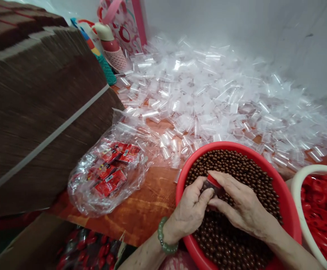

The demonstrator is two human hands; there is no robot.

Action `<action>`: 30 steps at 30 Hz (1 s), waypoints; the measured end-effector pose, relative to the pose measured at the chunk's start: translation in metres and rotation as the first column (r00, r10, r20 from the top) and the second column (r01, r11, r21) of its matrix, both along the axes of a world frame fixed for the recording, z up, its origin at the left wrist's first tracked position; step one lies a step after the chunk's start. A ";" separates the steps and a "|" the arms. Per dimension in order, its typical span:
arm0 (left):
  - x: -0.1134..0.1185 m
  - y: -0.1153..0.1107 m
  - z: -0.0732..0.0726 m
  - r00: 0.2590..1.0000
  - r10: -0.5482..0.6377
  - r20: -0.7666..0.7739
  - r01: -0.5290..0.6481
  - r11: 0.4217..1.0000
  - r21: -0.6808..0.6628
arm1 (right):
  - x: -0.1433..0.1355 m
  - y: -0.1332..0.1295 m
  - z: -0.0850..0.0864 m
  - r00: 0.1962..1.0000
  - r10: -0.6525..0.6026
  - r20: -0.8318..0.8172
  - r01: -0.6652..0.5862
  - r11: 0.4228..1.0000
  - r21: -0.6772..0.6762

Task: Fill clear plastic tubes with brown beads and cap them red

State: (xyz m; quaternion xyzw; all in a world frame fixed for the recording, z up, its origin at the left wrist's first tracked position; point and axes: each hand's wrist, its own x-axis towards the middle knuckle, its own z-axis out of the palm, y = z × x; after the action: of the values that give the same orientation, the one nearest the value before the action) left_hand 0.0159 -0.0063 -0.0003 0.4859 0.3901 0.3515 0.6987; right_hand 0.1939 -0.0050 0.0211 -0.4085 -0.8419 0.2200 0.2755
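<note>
Over a red basin [288,210] of round brown balls [236,165], my two hands meet at a small clear container [208,186] with dark contents and a red cap [214,180]. My left hand [191,206], below a green bead bracelet [163,236] on the wrist, wraps its fingers round the container's body. The fingers of my right hand [239,202] are bent about the red cap at its top. Part of the container is hidden by my fingers.
Clear plastic pieces [208,93] lie heaped at the back. A plastic bag of red packets [109,180] rests left, beside a strapped brown stack [39,105]. A white-rimmed tub [298,195] of red pieces stands right. Behind are a bottle [109,43] and a pink bag [126,26].
</note>
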 end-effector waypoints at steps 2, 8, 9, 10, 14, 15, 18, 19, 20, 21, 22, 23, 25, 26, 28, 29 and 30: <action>0.000 0.000 0.001 1.000 -0.021 0.015 0.021 1.000 -0.004 | 0.002 0.004 0.002 0.998 -0.001 -0.066 -0.002 0.999 -0.053; -0.002 0.001 0.006 0.997 -0.044 -0.061 0.047 0.998 0.047 | -0.001 0.009 0.004 0.945 -0.148 -0.293 0.091 0.976 -0.199; -0.002 0.000 0.007 0.996 -0.045 -0.080 0.049 0.997 0.055 | -0.001 0.008 0.004 0.947 -0.138 -0.289 0.080 0.976 -0.204; -0.002 -0.001 0.007 0.994 -0.050 -0.092 0.056 0.997 0.061 | -0.002 0.008 0.004 0.951 -0.126 -0.281 0.069 0.977 -0.203; 0.000 -0.009 0.004 0.981 0.012 -0.196 0.020 0.987 0.161 | -0.007 0.007 0.002 0.949 -0.101 -0.298 0.053 0.985 -0.167; 0.001 -0.011 0.003 0.968 0.059 -0.243 -0.007 0.978 0.207 | -0.008 0.006 0.001 0.947 -0.093 -0.307 0.046 0.987 -0.155; 0.001 -0.014 0.001 0.939 0.135 -0.317 -0.044 0.959 0.279 | -0.012 0.007 0.000 0.948 -0.071 -0.310 0.036 0.992 -0.117; 0.001 -0.014 0.001 0.944 0.123 -0.305 -0.040 0.964 0.264 | -0.012 0.008 0.001 0.950 -0.069 -0.304 0.038 0.994 -0.107; 0.001 -0.012 0.002 0.956 0.103 -0.276 -0.036 0.971 0.238 | -0.010 0.009 0.002 0.953 -0.066 -0.295 0.035 0.994 -0.108; 0.000 -0.011 0.002 0.969 0.087 -0.233 -0.038 0.978 0.207 | -0.008 0.009 0.003 0.957 -0.062 -0.285 0.028 0.992 -0.123; 0.000 -0.009 0.002 0.980 0.081 -0.180 -0.049 0.983 0.177 | -0.004 0.009 0.005 0.960 -0.062 -0.274 0.019 0.988 -0.155; -0.001 -0.007 0.003 0.989 0.088 -0.123 -0.069 0.987 0.147 | 0.000 0.009 0.006 0.961 -0.073 -0.268 0.017 0.979 -0.203; -0.001 -0.004 0.003 0.992 0.123 -0.015 -0.121 0.988 0.091 | 0.008 0.007 0.007 0.942 -0.145 -0.304 0.040 0.944 -0.327; -0.001 -0.003 0.003 0.990 0.140 0.025 -0.141 0.988 0.065 | 0.012 0.006 0.007 0.918 -0.199 -0.343 0.056 0.921 -0.385; -0.001 -0.002 0.004 0.986 0.156 0.061 -0.158 0.987 0.029 | 0.017 0.005 0.006 0.855 -0.302 -0.420 0.081 0.880 -0.468; -0.001 -0.002 0.004 0.986 0.153 0.062 -0.155 0.988 0.025 | 0.019 0.005 0.004 0.830 -0.338 -0.444 0.089 0.866 -0.492; -0.002 -0.002 0.005 0.988 0.143 0.053 -0.144 0.989 0.030 | 0.019 0.005 0.003 0.811 -0.366 -0.456 0.102 0.857 -0.505</action>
State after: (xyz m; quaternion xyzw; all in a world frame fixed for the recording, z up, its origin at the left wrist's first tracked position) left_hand 0.0143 -0.0080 0.0044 0.4594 0.4004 0.4195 0.6728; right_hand 0.2129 -0.0001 0.0245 -0.4868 -0.5955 0.4805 0.4213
